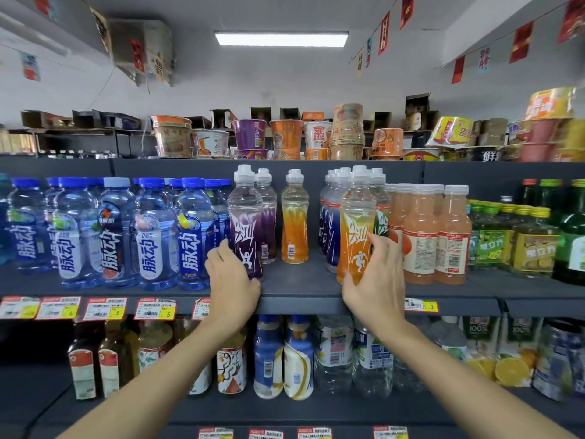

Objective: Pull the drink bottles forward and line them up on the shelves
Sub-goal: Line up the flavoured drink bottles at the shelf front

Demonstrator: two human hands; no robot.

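Observation:
On the middle shelf [300, 301] my left hand [232, 280] grips the base of a purple-labelled sports bottle [245, 217] that stands upright near the front edge. My right hand [375, 275] holds an orange-labelled sports bottle [356, 223], also upright at the front. Between them, further back, a second orange bottle [294, 217] stands alone. Another purple bottle [268, 213] stands just behind the first. A group of blue-labelled sports bottles [330, 223] sits behind the orange one in my right hand.
Blue-capped water bottles [152, 229] fill the shelf to the left. Pink juice bottles [437, 236] and green bottles [573, 236] stand to the right. Instant noodle cups [285, 134] crowd the top shelf. More bottles [297, 356] fill the lower shelf, and price tags [104, 308] hang along the edge.

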